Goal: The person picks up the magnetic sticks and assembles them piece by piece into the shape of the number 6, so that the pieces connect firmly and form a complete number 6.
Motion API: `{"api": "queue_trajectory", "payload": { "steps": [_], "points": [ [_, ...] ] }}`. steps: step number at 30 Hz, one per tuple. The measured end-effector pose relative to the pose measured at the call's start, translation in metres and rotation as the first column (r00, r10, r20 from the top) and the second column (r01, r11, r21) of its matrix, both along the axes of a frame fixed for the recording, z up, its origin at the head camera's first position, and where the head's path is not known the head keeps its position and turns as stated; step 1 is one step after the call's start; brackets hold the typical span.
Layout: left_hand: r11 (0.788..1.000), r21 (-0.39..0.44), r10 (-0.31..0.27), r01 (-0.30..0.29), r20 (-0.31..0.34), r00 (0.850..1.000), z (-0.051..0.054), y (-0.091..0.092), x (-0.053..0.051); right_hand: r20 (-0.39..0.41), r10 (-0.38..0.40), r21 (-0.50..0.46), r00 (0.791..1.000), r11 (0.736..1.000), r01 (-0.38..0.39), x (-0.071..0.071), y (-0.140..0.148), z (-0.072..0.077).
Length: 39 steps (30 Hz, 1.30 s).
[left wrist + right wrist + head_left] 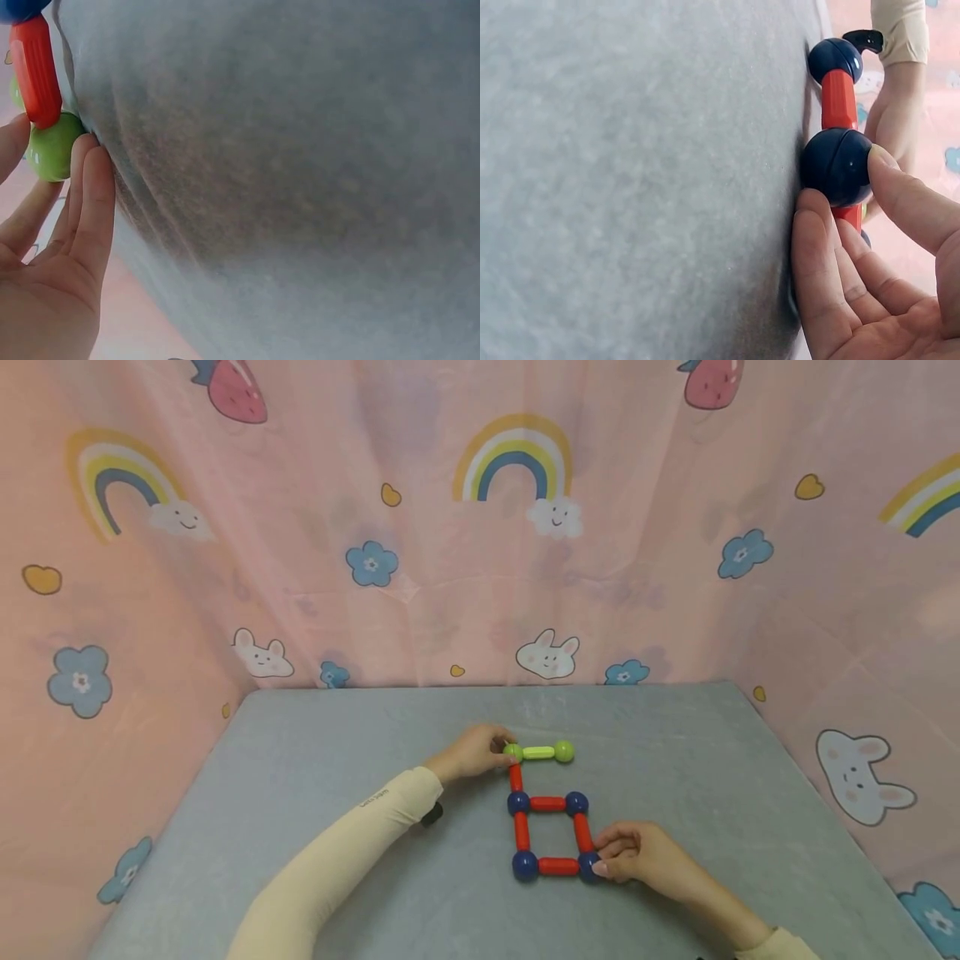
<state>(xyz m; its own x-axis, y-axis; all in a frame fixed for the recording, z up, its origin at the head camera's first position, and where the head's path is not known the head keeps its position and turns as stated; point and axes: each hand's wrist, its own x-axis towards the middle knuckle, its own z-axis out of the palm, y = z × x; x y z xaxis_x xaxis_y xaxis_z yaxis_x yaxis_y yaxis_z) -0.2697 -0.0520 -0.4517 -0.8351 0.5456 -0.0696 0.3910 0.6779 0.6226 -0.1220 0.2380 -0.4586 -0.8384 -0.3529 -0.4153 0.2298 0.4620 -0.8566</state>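
Observation:
Red rods and dark blue balls form a flat square on the table; a further red rod (515, 777) runs from its far left corner to a green ball (513, 752). From that ball a green rod (538, 752) reaches right to a second green ball (564, 751). My left hand (472, 752) pinches the first green ball, seen in the left wrist view with a red rod (36, 71) attached. At the square's near right corner, my right hand (648, 862) holds a blue ball (834, 166) between thumb and fingers. Its far side is hidden.
A grey cloth-covered table (360, 727) lies under everything. Behind it and along both sides hangs a pink curtain (420, 610) printed with rainbows, rabbits and flowers. A small black object (432, 814) sits at the left wrist, beside the cream sleeve (337, 860).

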Motion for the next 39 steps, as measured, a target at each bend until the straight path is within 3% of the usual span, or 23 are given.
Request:
{"api": "queue_trajectory", "payload": {
  "steps": [7, 14, 22, 30, 39],
  "points": [
    [0.999, 0.027, 0.019, -0.019, 0.004, 1.000, 0.002, 0.001, 0.002, 0.002, 0.006, 0.003, 1.000, 1.000, -0.006, -0.004, -0.001, 0.001],
    [0.991, 0.093, 0.090, -0.094, 0.047, 0.995, -0.002, -0.001, -0.002, -0.022, 0.010, 0.016, 1.000, 1.000, -0.010, -0.008, -0.007, 0.001],
    [0.985, 0.113, 0.122, -0.133, 0.099, 0.988, -0.003, -0.008, -0.014, -0.062, -0.006, 0.014, 0.998, 1.000, 0.006, -0.019, -0.020, 0.002],
    [0.979, 0.093, 0.171, -0.181, 0.111, 0.979, 0.003, -0.015, -0.028, -0.098, -0.031, 0.019, 0.995, 0.999, 0.033, -0.035, -0.035, -0.001],
    [0.968, 0.103, 0.218, -0.228, 0.104, 0.970, 0.006, -0.024, -0.045, -0.202, -0.027, 0.024, 0.979, 0.999, 0.033, -0.055, -0.049, -0.001]
  ]
}}
